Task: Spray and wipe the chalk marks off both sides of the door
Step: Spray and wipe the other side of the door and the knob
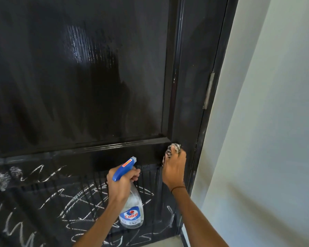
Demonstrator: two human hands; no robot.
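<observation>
The dark door [78, 77] fills the view; its upper panel is streaked wet and smeared, while white chalk marks [75, 198] cover the lower panel, left of and below both hands. The left hand [122, 182] grips a spray bottle [131, 209] by its blue trigger head, the clear body hanging below the fist. Just right of it, the right hand [174, 168] clutches a striped cloth [172, 150] pressed against the door's rail. Further right stand the door frame [212, 104], a metal hinge [208, 91] and a pale wall [275, 122].

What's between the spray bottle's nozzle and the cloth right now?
In the head view, only dark wet door lies between the spray bottle nozzle and the cloth pressed by the right hand; no chalk there.
</observation>
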